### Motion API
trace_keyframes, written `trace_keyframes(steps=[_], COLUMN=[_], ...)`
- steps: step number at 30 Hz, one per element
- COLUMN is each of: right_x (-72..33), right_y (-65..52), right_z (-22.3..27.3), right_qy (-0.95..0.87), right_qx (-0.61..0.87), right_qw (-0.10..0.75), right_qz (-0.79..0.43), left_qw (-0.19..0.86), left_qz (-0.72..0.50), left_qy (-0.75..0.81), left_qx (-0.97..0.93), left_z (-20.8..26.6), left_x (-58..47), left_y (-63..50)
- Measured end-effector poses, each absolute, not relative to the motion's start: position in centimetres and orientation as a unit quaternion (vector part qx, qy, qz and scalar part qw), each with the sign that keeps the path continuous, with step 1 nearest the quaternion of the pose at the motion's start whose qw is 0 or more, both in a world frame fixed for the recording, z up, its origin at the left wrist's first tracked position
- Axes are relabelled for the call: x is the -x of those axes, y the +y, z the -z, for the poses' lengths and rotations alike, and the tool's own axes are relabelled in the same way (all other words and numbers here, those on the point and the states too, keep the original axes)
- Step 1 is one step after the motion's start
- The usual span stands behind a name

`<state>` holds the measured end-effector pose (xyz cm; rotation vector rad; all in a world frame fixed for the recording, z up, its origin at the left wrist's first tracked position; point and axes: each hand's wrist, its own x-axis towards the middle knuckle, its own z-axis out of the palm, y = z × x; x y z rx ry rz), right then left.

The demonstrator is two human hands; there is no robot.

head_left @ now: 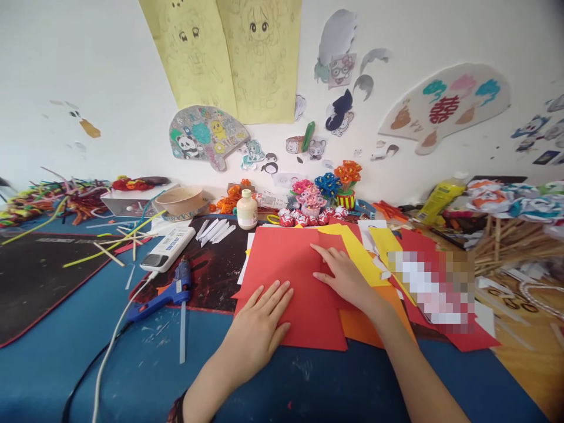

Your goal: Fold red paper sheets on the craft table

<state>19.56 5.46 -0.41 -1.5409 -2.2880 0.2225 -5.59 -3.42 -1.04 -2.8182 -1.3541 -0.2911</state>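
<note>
Red paper (286, 258) lies in front of me on top of other sheets. My left hand (259, 323) rests flat on its lower left part, fingers stretched out. On the right side of the red paper, my right hand (339, 270) touches the surface with its index finger extended and the thumb apart. Under and beside the red paper, an orange sheet (374, 323) and a yellow sheet (359, 252) stick out to the right. Neither hand lifts anything.
At the left lie a blue glue gun (165, 296) with its cord and a white power strip (170, 249). A cream bottle (247, 210) stands behind the paper, near pipe-cleaner flowers (308, 197). A yellow bottle (442, 198) and bundled sticks (497, 247) are at the right.
</note>
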Motion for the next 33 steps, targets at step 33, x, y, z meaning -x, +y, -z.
trace_keyframes(steps=[33], right_x=[-19.6], right_y=[5.7], right_z=[0.6], right_qy=[-0.819], right_qx=[0.544], right_qw=[0.164], right_qz=[-0.074], left_qw=[0.089], left_qz=[0.128], left_qy=[-0.55], left_qx=[0.821], left_z=[1.9], left_x=[5.1], left_y=[-4.5])
